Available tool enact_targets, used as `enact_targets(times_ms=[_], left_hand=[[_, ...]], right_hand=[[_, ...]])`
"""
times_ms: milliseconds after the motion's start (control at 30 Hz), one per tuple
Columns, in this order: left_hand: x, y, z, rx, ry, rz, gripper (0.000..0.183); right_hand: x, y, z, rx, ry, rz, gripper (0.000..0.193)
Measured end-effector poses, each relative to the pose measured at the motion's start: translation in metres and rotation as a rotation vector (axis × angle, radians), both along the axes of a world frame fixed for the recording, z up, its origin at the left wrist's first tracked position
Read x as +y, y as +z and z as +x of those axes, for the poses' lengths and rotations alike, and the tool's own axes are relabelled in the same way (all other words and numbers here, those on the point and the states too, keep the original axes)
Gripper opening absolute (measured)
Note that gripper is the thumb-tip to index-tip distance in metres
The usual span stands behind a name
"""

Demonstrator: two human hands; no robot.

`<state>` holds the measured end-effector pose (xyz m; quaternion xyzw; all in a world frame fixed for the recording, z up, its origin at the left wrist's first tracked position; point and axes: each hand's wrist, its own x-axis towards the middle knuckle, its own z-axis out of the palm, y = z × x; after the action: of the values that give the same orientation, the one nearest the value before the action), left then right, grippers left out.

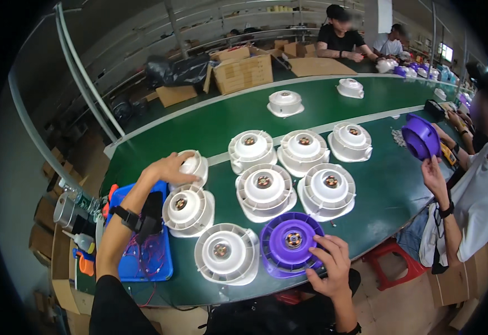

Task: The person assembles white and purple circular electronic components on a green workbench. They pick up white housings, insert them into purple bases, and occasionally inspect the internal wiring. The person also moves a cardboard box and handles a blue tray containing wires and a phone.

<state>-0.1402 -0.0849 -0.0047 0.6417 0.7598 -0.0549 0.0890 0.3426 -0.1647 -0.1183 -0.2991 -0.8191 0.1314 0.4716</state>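
My left hand (pixel 172 169) reaches over a white round motor housing (pixel 200 168) at the table's left, fingers and thumb closed about its domed middle. Its base is partly hidden. At the near edge, my right hand (pixel 331 265) grips the right rim of a purple round motor housing (pixel 282 263), which lies flat with a copper-wound core showing in its centre. Just left of it sits a white housing (pixel 248 254), and another white housing (pixel 189 224) lies under my left wrist. Several more white ones, ribbed and with similar centres, stand in rows beyond.
A blue tray (pixel 167 262) with wires and a black device lies by my left forearm. Two white housings stand on the green belt (pixel 210 128) across. At right, a co-worker's hand (pixel 435 177) holds a purple housing (pixel 421 139). A red stool (pixel 392 262) stands below the edge.
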Motion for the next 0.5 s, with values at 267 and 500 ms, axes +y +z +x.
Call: enact_targets(times_ms=[267,500], left_hand=[[0.009,-0.004,0.015,0.021,-0.166,0.58,0.058],[-0.072,0.027,0.083,-0.215,-0.716,-0.089,0.074]], right_hand=[[0.0,0.005,0.005,-0.011,-0.036,0.009,0.04],[0.001,-0.004,0.006,0.005,-0.074,0.036,0.035]])
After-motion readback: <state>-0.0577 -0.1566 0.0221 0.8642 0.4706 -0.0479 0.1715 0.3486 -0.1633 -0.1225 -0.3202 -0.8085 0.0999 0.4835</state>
